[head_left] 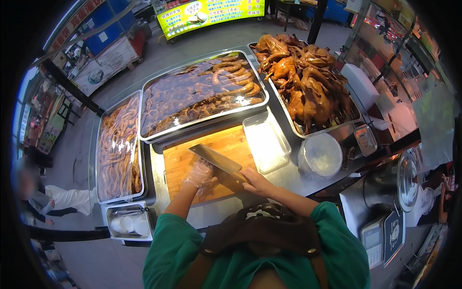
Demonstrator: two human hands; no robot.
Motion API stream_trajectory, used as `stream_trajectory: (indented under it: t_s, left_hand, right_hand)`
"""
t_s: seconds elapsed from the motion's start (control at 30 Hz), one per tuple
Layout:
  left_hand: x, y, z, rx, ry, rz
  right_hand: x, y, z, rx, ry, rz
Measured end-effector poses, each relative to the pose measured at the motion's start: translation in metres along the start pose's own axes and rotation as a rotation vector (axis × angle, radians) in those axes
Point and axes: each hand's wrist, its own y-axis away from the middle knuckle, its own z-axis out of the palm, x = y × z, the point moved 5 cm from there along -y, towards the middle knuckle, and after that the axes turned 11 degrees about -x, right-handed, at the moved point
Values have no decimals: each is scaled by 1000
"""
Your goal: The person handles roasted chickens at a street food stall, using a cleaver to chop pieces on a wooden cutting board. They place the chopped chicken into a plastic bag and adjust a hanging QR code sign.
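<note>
My right hand (260,183) grips the handle of a cleaver (215,158) whose broad blade points up and to the left. Beneath the blade lies a wooden cutting board (225,139). My left hand (200,175) wears a clear plastic glove and rests low over the board, close beside the blade. Its fingers are partly covered by the blade and the crumpled glove, so whether they hold anything is unclear. Right of the board lies a shallow clear plastic tray (267,142), bright with glare.
Beyond the board are film-covered braised meats (173,94) with sausages (236,74), and roast ducks (314,97). More film-covered meat (119,148) stands left. A steel container (149,225) holds tongs. Rightward are a round tub (320,155), a lidded pot (382,186) and a scale (372,238).
</note>
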Motion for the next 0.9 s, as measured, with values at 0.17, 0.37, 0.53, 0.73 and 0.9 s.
stream_trajectory:
  t_s: [0.17, 0.37, 0.53, 0.73, 0.9]
  left_hand:
    - [2, -1, -3, -90, -8, -62]
    - [3, -7, 1, -120, -91, -52]
    - [5, 2, -8, -127, -1, -49]
    - [9, 14, -8, 52, -146, -4]
    - [37, 41, -63, -192, 31, -68]
  right_hand:
    - [-2, 2, -3, -7, 1, 14]
    - [0, 2, -7, 30, 37, -35]
    - [-2, -4, -7, -2, 10, 58]
    - [-10, -5, -1, -1, 69, -34]
    - [-9, -2, 2, 12, 107, -36]
